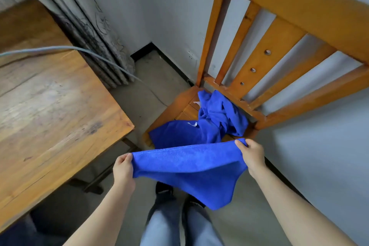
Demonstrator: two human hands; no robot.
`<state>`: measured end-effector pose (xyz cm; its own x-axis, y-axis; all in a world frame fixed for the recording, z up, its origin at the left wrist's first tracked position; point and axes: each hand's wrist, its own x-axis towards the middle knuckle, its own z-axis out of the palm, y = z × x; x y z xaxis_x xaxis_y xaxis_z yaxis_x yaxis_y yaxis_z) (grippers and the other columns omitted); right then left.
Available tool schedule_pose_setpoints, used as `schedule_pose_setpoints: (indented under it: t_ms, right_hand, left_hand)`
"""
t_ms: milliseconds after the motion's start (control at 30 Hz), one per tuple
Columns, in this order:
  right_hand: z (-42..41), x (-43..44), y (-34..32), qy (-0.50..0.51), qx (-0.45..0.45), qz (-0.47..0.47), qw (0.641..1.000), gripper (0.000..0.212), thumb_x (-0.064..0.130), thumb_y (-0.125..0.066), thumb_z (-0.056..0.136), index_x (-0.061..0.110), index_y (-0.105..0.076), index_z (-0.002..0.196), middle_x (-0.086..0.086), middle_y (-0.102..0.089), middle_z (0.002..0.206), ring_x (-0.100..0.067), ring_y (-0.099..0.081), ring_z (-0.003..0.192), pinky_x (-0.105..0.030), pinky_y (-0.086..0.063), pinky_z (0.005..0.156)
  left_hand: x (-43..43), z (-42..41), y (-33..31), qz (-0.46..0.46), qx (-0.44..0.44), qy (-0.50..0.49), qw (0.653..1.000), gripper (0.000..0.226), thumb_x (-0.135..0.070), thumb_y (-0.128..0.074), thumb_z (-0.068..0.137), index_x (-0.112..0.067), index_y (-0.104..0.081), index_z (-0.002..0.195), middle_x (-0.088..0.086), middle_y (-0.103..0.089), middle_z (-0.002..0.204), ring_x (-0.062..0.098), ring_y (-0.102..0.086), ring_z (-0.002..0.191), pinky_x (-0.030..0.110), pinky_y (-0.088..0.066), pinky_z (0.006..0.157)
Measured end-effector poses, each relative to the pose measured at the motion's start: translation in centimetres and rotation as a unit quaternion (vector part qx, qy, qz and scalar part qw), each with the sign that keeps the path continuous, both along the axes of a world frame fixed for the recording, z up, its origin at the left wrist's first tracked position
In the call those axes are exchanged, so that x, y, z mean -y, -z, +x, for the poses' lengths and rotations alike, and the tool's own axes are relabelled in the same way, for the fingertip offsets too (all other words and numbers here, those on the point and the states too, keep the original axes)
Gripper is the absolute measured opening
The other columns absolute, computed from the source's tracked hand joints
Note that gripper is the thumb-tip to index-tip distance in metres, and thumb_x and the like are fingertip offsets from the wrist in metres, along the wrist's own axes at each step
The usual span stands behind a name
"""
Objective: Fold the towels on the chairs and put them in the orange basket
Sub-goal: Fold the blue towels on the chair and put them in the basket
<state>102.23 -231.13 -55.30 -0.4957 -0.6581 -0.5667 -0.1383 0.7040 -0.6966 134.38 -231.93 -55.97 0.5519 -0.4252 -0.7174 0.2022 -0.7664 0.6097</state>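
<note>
A plush blue microfibre towel (187, 168) hangs in the air just in front of the chair seat's front edge, stretched by its top edge between two hands. Its hemmed upper edge runs nearly straight, while the lower part sags into a soft point toward the right. The left hand (123, 168) pinches the top left corner, fingers and thumb closed on the cloth, its bare forearm reaching up from below. The right hand (252, 156) clamps the top right corner the same way, held a little higher and further forward.

On the seat of the orange-varnished wooden chair (275, 46), a second blue towel (183, 133) lies fairly flat over the front left corner, with a small white tag showing. A third towel (221, 114) is crumpled into deep folds against the back edge, under the flat backrest slats.

At the left stands a worn wooden desk (50, 106) with scratched, faded grain. A grey cable (60, 48) crosses its far edge in front of a pleated grey curtain (89, 36).
</note>
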Motion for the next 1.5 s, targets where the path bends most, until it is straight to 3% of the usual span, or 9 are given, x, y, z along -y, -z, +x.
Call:
schedule_pose_setpoints:
  t_ms: [133, 267, 500, 600, 667, 867, 1000, 1300, 1500]
  right_hand:
    - [1.0, 3.4, 4.5, -0.033, -0.028, -0.025, 0.999, 0.052, 0.010, -0.059, 0.087, 0.017, -0.019, 0.056, 0.001, -0.018, 0.055, -0.010, -0.025, 0.042, -0.022, -0.017, 0.045]
    - [2.4, 6.6, 7.4, -0.093, -0.048, -0.048, 0.993, 0.050, 0.013, -0.059, 0.088, 0.017, -0.019, 0.057, 0.000, -0.018, 0.056, -0.010, -0.023, 0.045, -0.021, -0.020, 0.043]
    - [5.0, 9.8, 11.8, -0.153, -0.075, -0.006, 0.985, 0.046, 0.013, -0.053, 0.089, 0.016, -0.021, 0.056, -0.002, -0.023, 0.051, -0.017, -0.017, 0.053, -0.030, -0.018, 0.051]
    - [5.3, 10.3, 13.4, -0.151, -0.119, 0.016, 0.981, 0.046, 0.015, -0.053, 0.090, 0.016, -0.023, 0.055, -0.001, -0.029, 0.054, -0.019, -0.024, 0.055, -0.032, -0.020, 0.050]
    - [5.4, 10.0, 13.5, -0.152, -0.167, 0.022, 0.974, 0.046, 0.017, -0.053, 0.091, 0.020, -0.027, 0.053, -0.004, -0.042, 0.064, -0.025, -0.036, 0.064, -0.033, -0.025, 0.054]
    - [6.5, 9.6, 15.3, -0.235, -0.375, -0.033, 0.896, 0.015, 0.018, -0.064, 0.081, 0.006, -0.074, 0.083, -0.017, -0.066, 0.095, -0.040, -0.058, 0.082, -0.040, -0.048, 0.062]
    - [7.7, 9.6, 15.7, -0.258, -0.400, -0.026, 0.879, 0.007, 0.014, -0.071, 0.073, 0.008, -0.074, 0.075, -0.019, -0.067, 0.102, -0.042, -0.060, 0.074, -0.040, -0.049, 0.057]
    - [8.4, 9.6, 14.6, -0.274, -0.373, 0.130, 0.877, 0.025, 0.028, -0.049, 0.095, 0.016, -0.068, 0.105, -0.015, -0.041, 0.138, -0.041, -0.044, 0.104, -0.044, -0.030, 0.081]
    - [7.7, 9.2, 14.3, -0.259, -0.373, 0.138, 0.880, 0.025, 0.027, -0.051, 0.094, 0.010, -0.069, 0.096, -0.019, -0.049, 0.111, -0.040, -0.051, 0.087, -0.039, -0.029, 0.072]
  left_hand:
    - [2.3, 0.5, 4.8, 0.016, -0.037, -0.072, 0.997, 0.026, -0.020, -0.047, 0.096, -0.014, -0.054, 0.120, 0.005, -0.051, 0.111, 0.025, -0.049, 0.099, 0.044, -0.043, 0.094]
    - [5.2, 0.5, 8.3, -0.005, -0.025, -0.044, 0.999, 0.018, -0.020, -0.048, 0.096, -0.024, -0.053, 0.079, 0.003, -0.053, 0.106, 0.019, -0.053, 0.080, 0.037, -0.045, 0.084]
    - [7.5, -0.8, 11.3, -0.067, -0.148, 0.066, 0.985, 0.024, -0.017, -0.046, 0.096, -0.020, -0.053, 0.074, 0.002, -0.060, 0.076, 0.015, -0.060, 0.069, 0.025, -0.048, 0.061]
    - [7.7, 0.1, 12.1, -0.076, -0.274, 0.071, 0.956, 0.016, -0.028, -0.051, 0.090, -0.015, -0.059, 0.096, 0.004, -0.070, 0.093, 0.018, -0.067, 0.085, 0.031, -0.053, 0.077]
    - [7.5, 0.5, 13.1, -0.050, -0.286, 0.046, 0.956, 0.042, -0.034, -0.057, 0.086, -0.009, -0.053, 0.121, 0.010, -0.064, 0.117, 0.025, -0.062, 0.107, 0.038, -0.048, 0.091]
    - [9.0, -1.4, 16.4, 0.052, -0.011, 0.053, 0.997, 0.012, -0.012, -0.049, 0.093, -0.015, -0.059, 0.086, 0.013, -0.061, 0.109, 0.035, -0.058, 0.106, 0.044, -0.048, 0.093]
    - [10.0, -2.5, 15.8, 0.077, 0.129, 0.097, 0.984, 0.020, -0.013, -0.047, 0.094, -0.004, -0.059, 0.106, 0.014, -0.061, 0.111, 0.030, -0.058, 0.101, 0.035, -0.046, 0.084]
    - [10.5, -4.1, 15.3, 0.068, 0.109, 0.148, 0.981, 0.010, -0.012, -0.049, 0.092, -0.015, -0.057, 0.088, 0.009, -0.061, 0.106, 0.023, -0.057, 0.088, 0.033, -0.048, 0.080]
    - [10.3, -4.4, 15.8, 0.123, 0.103, 0.182, 0.970, 0.012, -0.019, -0.052, 0.090, -0.017, -0.062, 0.086, 0.009, -0.066, 0.101, 0.030, -0.059, 0.095, 0.046, -0.051, 0.089]
